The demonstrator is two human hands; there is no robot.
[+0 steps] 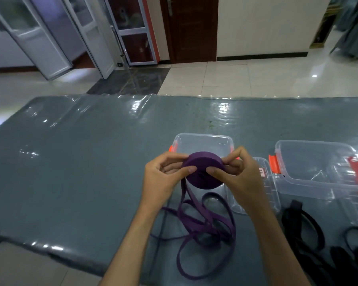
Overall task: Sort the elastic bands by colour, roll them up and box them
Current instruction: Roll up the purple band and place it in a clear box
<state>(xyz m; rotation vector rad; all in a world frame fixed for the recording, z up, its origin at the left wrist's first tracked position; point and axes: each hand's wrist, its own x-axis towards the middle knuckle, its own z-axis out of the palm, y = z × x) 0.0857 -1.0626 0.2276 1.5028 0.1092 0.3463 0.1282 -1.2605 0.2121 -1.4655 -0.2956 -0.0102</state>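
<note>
Long grey-green table (pixel 74 162) under a glossy clear plastic sheet, carrying everything. At right, a clear plastic box (pixel 310 159) w/ orange latches, open; black elastic bands (pixel 310 230) loose in front of it, near the table edge. In the middle, a second clear box (pixel 203 141), open, w/ a clear lid (pixel 262 182) lying just beside it on the right.

Loose purple elastic band (pixel 196 234) tangled in loops on the table, between the two forearms, one strand rising up to the roll. Purple roll (pixel 204 172) held above the near edge of the middle box, already thick, approx. most of the band wound, judging by the small tail left.

Left hand (pixel 163 178) gripping the roll's left side, thumb pressed on the flat face, fingers curled behind. Right hand (pixel 242 176) gripping the right side, thumb on the face near the centre, fingers clamped round the rim.

Step in hand, probably: winding the rest on. To do well: keep thumbs flat on the face so layers do not slip sideways; feed the strand w/ light, even tension, no twist; shake the loops free before pulling, as the tangle could snag. Then drop into the middle box, not the one by the black bands.
</note>
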